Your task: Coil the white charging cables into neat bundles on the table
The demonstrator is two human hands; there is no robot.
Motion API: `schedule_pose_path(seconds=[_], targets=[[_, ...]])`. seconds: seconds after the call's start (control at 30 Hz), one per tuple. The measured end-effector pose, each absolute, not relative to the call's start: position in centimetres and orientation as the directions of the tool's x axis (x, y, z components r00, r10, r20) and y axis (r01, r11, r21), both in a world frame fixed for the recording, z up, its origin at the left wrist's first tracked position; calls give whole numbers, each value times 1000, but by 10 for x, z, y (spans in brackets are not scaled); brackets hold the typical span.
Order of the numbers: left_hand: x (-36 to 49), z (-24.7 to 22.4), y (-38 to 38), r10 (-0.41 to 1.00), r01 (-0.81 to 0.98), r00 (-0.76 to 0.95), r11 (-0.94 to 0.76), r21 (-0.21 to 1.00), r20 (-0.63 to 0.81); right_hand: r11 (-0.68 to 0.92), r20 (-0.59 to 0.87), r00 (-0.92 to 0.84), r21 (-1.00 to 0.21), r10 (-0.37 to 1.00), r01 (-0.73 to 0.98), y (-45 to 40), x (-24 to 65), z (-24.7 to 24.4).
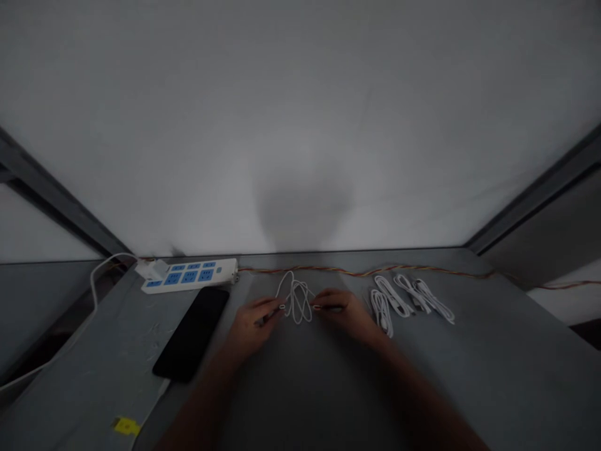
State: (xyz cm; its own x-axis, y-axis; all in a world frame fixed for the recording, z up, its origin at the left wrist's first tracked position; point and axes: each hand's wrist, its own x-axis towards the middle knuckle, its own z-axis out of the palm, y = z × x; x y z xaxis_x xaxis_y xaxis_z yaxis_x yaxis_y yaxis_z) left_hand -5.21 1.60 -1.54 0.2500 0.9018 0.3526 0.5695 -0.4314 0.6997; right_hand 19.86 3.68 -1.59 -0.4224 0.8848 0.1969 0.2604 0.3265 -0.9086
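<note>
A thin white cable (pixel 298 303) lies in loose loops on the grey table, between my two hands. My left hand (pixel 256 321) pinches one end of it, and a small connector shows at the fingertips. The other end is between the thumb and fingers of my right hand (pixel 344 310), its connector pointing inward. Just right of my right hand are several bundled white cables (pixel 399 297). A black phone (pixel 191 335) lies left of my left hand, with a white cable at its lower end.
A white power strip (pixel 190 276) with blue sockets holds a white plug (pixel 153 270) at the back left. A twisted coloured wire (pixel 366 274) runs along the back edge below the pale wall. A yellow tag (pixel 126 426) is at the front left.
</note>
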Motion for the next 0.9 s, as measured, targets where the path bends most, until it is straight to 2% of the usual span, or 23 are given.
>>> schedule_pose_path(seconds=[0.27,0.4,0.6,0.73,0.9], targets=[[-53,-23,18,841,490,273,-539,685,467,347,221,-403,-897,888,274,36,198,-21],[-53,-21,18,832,522,266,-549,653,487,411,260,-442,-865,859,289,36,199,-21],[-55,-20,20,801,527,285,-590,612,527,424,270,-443,-855,855,298,39,201,-24],[-54,-18,20,774,530,286,-619,579,565,384,228,-426,-863,876,327,37,201,-22],[-54,-22,20,811,542,294,-577,611,505,296,130,-407,-877,904,379,36,201,-20]])
